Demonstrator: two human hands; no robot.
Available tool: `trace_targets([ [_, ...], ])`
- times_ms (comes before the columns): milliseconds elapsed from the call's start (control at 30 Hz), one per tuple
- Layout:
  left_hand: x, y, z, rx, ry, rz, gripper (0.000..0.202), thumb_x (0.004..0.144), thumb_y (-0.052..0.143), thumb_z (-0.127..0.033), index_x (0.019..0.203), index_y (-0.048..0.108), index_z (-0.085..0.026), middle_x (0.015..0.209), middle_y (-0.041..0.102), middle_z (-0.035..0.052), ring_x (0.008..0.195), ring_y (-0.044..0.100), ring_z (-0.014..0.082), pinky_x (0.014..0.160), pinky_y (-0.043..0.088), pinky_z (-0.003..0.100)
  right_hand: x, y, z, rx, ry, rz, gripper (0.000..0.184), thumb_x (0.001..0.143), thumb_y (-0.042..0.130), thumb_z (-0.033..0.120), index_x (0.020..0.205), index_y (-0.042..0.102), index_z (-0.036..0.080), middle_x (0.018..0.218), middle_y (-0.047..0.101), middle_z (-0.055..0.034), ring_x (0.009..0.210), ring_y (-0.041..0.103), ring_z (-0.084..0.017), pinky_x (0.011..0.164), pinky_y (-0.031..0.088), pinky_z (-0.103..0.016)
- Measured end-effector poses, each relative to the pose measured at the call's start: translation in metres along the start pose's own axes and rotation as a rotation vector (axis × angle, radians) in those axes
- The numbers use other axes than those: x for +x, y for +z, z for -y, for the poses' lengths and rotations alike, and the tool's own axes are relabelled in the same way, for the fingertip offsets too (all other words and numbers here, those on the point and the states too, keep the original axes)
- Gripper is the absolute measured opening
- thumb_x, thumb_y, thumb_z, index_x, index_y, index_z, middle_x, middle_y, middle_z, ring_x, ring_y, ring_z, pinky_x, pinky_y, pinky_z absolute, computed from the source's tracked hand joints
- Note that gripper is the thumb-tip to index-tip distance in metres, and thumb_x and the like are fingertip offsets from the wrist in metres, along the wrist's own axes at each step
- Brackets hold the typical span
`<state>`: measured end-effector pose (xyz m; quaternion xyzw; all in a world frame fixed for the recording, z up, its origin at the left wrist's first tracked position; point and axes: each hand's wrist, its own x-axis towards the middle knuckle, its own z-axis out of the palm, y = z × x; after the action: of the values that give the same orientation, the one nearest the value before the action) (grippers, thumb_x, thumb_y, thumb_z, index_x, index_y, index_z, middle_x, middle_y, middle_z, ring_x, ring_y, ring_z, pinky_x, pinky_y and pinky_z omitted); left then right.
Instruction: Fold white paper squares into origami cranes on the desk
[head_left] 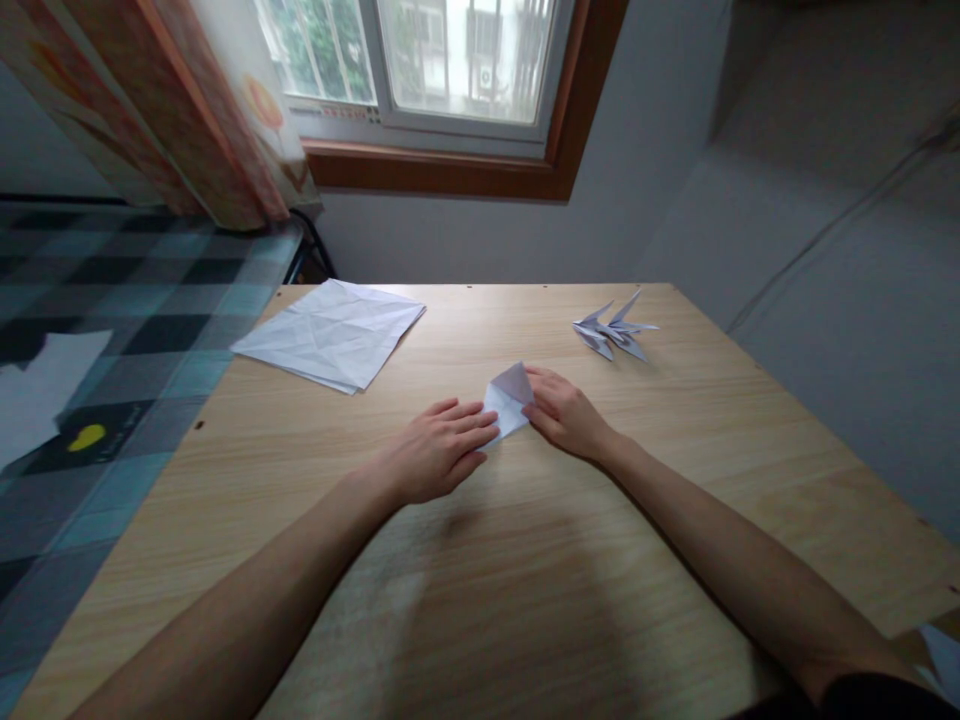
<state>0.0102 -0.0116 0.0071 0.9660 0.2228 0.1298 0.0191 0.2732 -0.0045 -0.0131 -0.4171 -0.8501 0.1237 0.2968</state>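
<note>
A small folded piece of white paper (508,402) lies on the wooden table between my hands, its upper part creased into a pointed flap. My left hand (441,447) is flat, fingers stretched out, with the fingertips on the paper's left edge. At the paper's right edge my right hand (568,410) is closed, pinching the side between thumb and fingers. The fingers of both hands cover parts of the paper's edges.
A stack of creased white sheets (334,335) lies at the table's back left. Folded paper cranes (613,327) stand at the back right. Left of the wooden table (480,600) is a checked cloth (150,420) with white paper (56,385) on it. A window (465,65) is behind.
</note>
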Motion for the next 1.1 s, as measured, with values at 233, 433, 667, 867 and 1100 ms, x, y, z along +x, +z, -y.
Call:
trace_targets([
  [233, -0.003, -0.009, -0.004, 0.103, -0.108, -0.355, 0.037, 0.096, 0.047, -0.042, 0.067, 0.055, -0.02, 0.065, 0.06, 0.0046, 0.063, 0.056, 0.0182, 0.065, 0.046, 0.035, 0.0, -0.004, 0.011, -0.269, -0.217, 0.246, 0.049, 0.096, 0.052, 0.048, 0.132, 0.06, 0.016, 0.143, 0.056, -0.0165, 0.135, 0.051, -0.029, 0.116, 0.035, -0.05],
  [433, 0.001, -0.001, -0.001, 0.051, -0.168, -0.255, 0.034, 0.097, 0.045, -0.034, 0.119, 0.06, -0.014, 0.126, 0.066, 0.0148, 0.121, 0.057, 0.0273, 0.099, 0.044, 0.044, 0.001, 0.0, 0.011, -0.198, -0.17, 0.233, 0.04, 0.103, 0.036, 0.029, 0.131, 0.062, 0.017, 0.141, 0.059, -0.0137, 0.133, 0.054, -0.024, 0.116, 0.037, -0.048],
  [667, 0.004, 0.008, 0.001, 0.053, -0.226, 0.144, 0.056, 0.1, 0.034, -0.044, 0.147, 0.042, -0.016, 0.154, 0.043, 0.0151, 0.143, 0.038, 0.0309, 0.115, 0.028, 0.054, -0.001, 0.004, 0.018, -0.312, -0.067, 0.289, 0.049, 0.102, 0.035, 0.029, 0.148, 0.042, 0.013, 0.155, 0.041, -0.0157, 0.145, 0.038, -0.026, 0.118, 0.031, -0.051],
  [867, 0.002, 0.001, -0.006, 0.061, -0.208, 0.133, 0.063, 0.095, 0.042, -0.057, 0.145, 0.045, -0.019, 0.152, 0.044, 0.0173, 0.142, 0.038, 0.036, 0.114, 0.028, 0.056, 0.002, -0.002, 0.014, -0.407, 0.107, 0.311, 0.048, 0.103, 0.032, 0.03, 0.149, 0.042, 0.023, 0.159, 0.036, -0.0101, 0.148, 0.03, -0.032, 0.118, 0.026, -0.059],
  [1100, 0.006, -0.007, -0.022, 0.084, -0.167, 0.056, 0.072, 0.079, 0.057, -0.074, 0.125, 0.06, -0.019, 0.121, 0.059, 0.0163, 0.124, 0.048, 0.0387, 0.108, 0.032, 0.057, 0.001, -0.005, 0.003, -0.415, 0.238, 0.189, 0.052, 0.099, 0.04, 0.032, 0.149, 0.042, 0.019, 0.157, 0.039, -0.0142, 0.146, 0.032, -0.034, 0.116, 0.025, -0.062],
])
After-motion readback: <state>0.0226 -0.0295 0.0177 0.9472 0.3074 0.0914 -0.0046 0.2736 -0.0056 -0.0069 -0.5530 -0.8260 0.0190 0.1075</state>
